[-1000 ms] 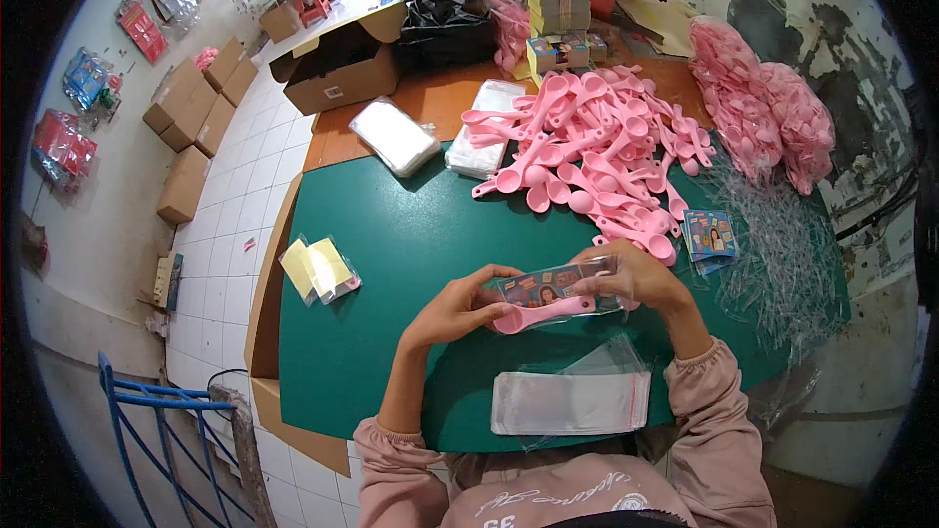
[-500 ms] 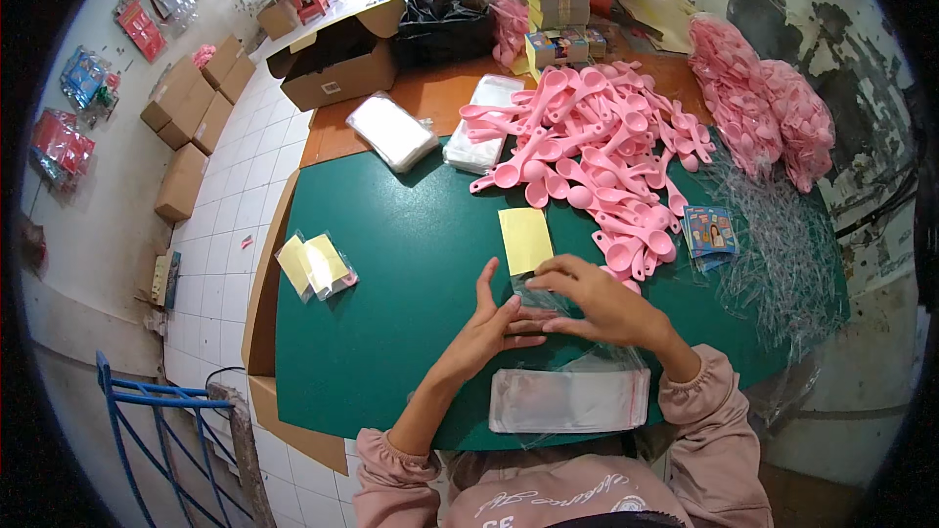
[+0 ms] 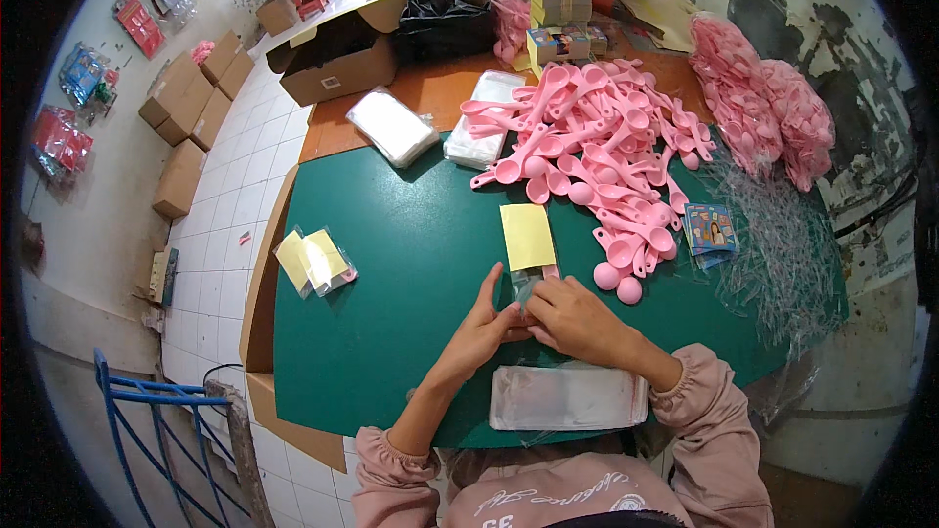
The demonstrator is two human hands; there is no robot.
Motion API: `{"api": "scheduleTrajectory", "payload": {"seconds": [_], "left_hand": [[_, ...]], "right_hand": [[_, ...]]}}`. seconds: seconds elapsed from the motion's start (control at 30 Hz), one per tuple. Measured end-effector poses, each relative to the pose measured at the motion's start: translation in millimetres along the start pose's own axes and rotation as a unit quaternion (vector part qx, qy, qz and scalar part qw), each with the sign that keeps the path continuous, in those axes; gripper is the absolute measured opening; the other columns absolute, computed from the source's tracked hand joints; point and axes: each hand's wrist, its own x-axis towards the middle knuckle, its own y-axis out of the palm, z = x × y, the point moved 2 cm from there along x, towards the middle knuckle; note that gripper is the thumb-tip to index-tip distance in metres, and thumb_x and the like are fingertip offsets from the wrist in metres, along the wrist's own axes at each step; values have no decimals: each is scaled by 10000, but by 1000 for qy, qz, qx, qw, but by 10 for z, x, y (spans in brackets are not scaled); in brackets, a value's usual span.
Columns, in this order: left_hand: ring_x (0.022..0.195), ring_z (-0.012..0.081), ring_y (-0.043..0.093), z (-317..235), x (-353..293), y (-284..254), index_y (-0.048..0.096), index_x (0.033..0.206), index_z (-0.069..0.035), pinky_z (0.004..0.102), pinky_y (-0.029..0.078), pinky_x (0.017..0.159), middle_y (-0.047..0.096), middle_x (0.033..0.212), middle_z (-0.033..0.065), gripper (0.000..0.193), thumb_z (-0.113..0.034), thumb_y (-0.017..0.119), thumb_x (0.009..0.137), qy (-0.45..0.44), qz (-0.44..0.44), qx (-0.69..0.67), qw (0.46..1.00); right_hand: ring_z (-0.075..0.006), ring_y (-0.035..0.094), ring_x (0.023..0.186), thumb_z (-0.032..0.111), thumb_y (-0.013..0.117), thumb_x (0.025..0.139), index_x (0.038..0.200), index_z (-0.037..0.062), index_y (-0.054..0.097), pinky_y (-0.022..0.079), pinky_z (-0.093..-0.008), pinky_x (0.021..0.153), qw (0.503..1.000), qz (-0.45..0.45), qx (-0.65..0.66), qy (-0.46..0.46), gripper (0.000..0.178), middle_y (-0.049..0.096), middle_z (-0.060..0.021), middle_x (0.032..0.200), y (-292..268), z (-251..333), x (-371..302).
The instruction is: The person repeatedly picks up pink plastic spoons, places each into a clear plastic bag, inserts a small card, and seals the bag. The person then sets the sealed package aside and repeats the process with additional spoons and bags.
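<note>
A clear plastic bag (image 3: 521, 286) lies between my hands, its near end gathered at my fingertips. At its far end is a yellow card (image 3: 528, 238), and a bit of pink spoon handle (image 3: 551, 272) shows by the card's lower right corner. My left hand (image 3: 481, 328) grips the bag's near end from the left, index finger pointing away. Bent over the same end, my right hand (image 3: 575, 318) pinches the plastic, partly hiding it. Just in front of my wrists lies a stack of clear bags (image 3: 567, 401). A heap of pink measuring spoons (image 3: 606, 147) spreads beyond my right hand.
Two filled bags with yellow cards (image 3: 315, 262) lie at the left. Farther back are white bag stacks (image 3: 393, 129) and an open cardboard box (image 3: 337, 73). Blue printed cards (image 3: 710, 231) and crumpled clear plastic (image 3: 778, 274) lie at the right, below pink bundles (image 3: 758, 98).
My right hand has come down and left onto the bag's near end, its fingers closing there. Pink handle now shows beside the card, and two spoon bowls at the heap's near edge are uncovered.
</note>
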Motion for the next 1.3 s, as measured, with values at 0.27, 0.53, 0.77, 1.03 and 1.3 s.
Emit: {"api": "scheduleTrajectory", "payload": {"seconds": [0.27, 0.53, 0.77, 1.03, 1.3], "left_hand": [[775, 122, 587, 11, 59, 37, 134, 1364, -114, 245, 501, 648, 600, 885, 114, 641, 35, 449, 826, 25, -28, 60, 997], [809, 189, 631, -45, 68, 70, 143, 1350, -99, 259, 515, 681, 618, 921, 181, 586, 5, 443, 857, 13, -14, 62, 998], [838, 191, 627, -36, 15, -38, 157, 1340, -88, 257, 511, 710, 611, 952, 199, 535, 21, 396, 875, 25, -5, 33, 999], [931, 186, 596, 40, 89, -34, 486, 1091, -14, 254, 488, 752, 584, 1046, 147, 207, -45, 397, 906, 32, 37, 46, 998], [937, 163, 587, -168, 14, -6, 506, 1046, -22, 251, 480, 770, 586, 1041, 116, 172, -91, 429, 909, 7, 83, -19, 996]], "right_hand": [[-270, 470, 772, 104, 592, 737, 821, 35, 487, 384, -366, 706, 992, 34, 112, -46, 152, 464, -107, 807, -27, -137, -27], [-152, 454, 713, 106, 558, 805, 843, 34, 471, 394, -270, 655, 934, 132, 330, 31, 119, 427, -42, 781, -420, -293, -235], [-67, 479, 745, 97, 625, 765, 836, 36, 538, 415, -227, 661, 894, 45, 347, 279, 127, 498, 29, 796, -1556, -1336, -765], [-325, 503, 955, 72, 587, 721, 1042, 2, 477, 388, -371, 866, 958, -161, -187, 145, 346, 513, -184, 982, -1480, -1229, -806], [-245, 487, 812, 92, 671, 722, 977, 26, 524, 436, -310, 699, 976, -89, 155, 122, 301, 412, -127, 891, -113, -384, -206]]}}
